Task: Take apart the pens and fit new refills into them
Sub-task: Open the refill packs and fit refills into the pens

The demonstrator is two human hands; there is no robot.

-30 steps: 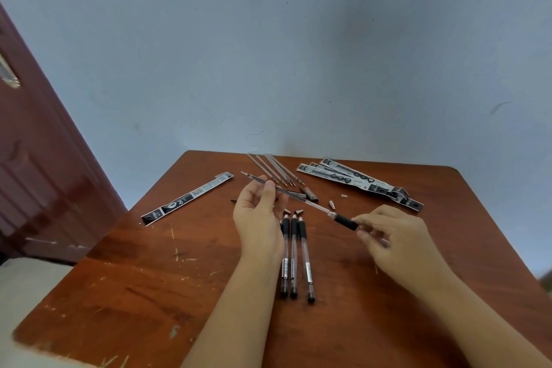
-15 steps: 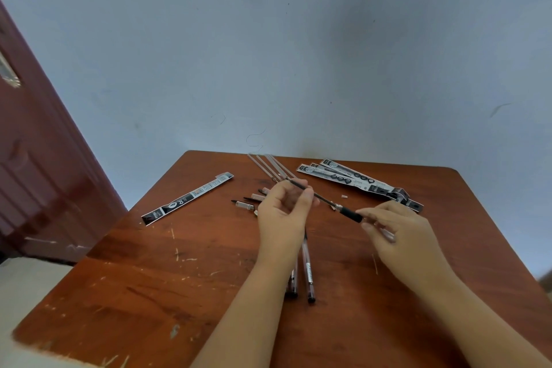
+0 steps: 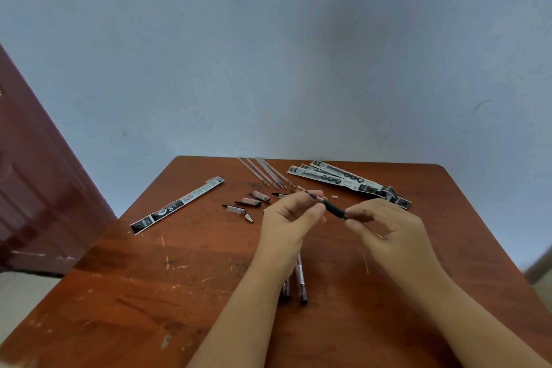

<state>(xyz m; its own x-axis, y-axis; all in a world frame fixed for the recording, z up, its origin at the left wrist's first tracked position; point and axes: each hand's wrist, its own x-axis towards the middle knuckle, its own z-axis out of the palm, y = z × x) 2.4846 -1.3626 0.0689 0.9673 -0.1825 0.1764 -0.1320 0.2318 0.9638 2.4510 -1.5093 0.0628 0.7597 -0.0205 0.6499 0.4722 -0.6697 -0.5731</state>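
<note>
Two bare hands work a pen above a scratched reddish-brown wooden surface (image 3: 125, 293) set against a pale blue wall. The left hand (image 3: 288, 219) pinches the pen's (image 3: 330, 206) thin front end between thumb and curled fingers, while the right hand (image 3: 388, 227) grips the barrel just behind its black rubber grip, fingers curled round it. The pen is held clear of the surface, slanting from far left down to near right, its dark tip end poking out past the left hand's fingers.

At the far right lie flat refill packets (image 3: 343, 179), black and white, overlapping one another; what they still hold cannot be told. A single long packet (image 3: 179, 203) of the same kind lies apart at the left, slanted. Four or so clear, thin refill tubes (image 3: 265, 172) lie side by side at the far edge, between the packets. Just left of the left hand sit several clear pen caps (image 3: 236, 209) with black clips and a small metal tip cone (image 3: 248, 217). Near the person, partly hidden under the left forearm, lie clear-barrelled pens (image 3: 301, 281), their ends pointing towards the near edge.
</note>
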